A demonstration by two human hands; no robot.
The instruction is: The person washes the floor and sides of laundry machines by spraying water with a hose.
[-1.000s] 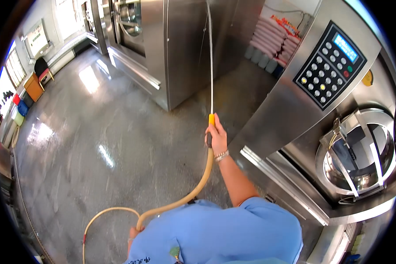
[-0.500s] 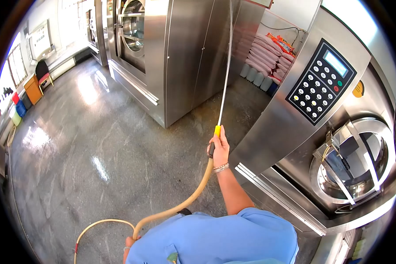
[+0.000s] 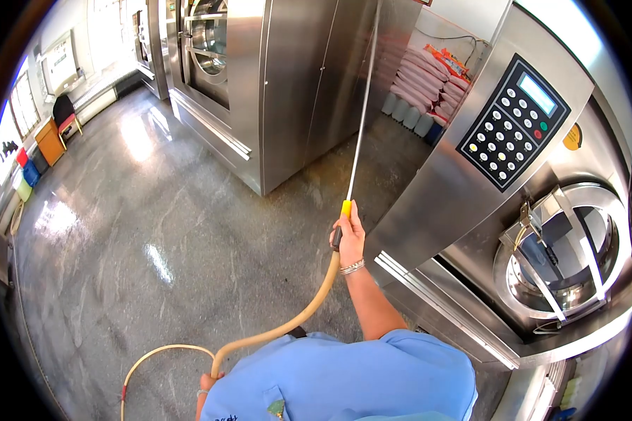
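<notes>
My right hand is wrapped round the dark grip of a hose nozzle with a yellow front end. From that end a thin, pale straight line runs up past the top of the view. I cannot tell whether it is a slim rod or a water jet. A tan hose joins the back of the grip and curves down to the left. Low at my side, my left hand is closed round this hose, partly hidden by the blue shirt.
A steel washing machine stands ahead. Another, with a keypad and round door, is close on my right. Stacked pink sacks and grey containers lie between them. A chair and buckets stand far left on the grey floor.
The view has shifted slightly, and the machine ahead sits a little higher. The far end of the pale line has swung slightly right. Both hands keep their hold.
</notes>
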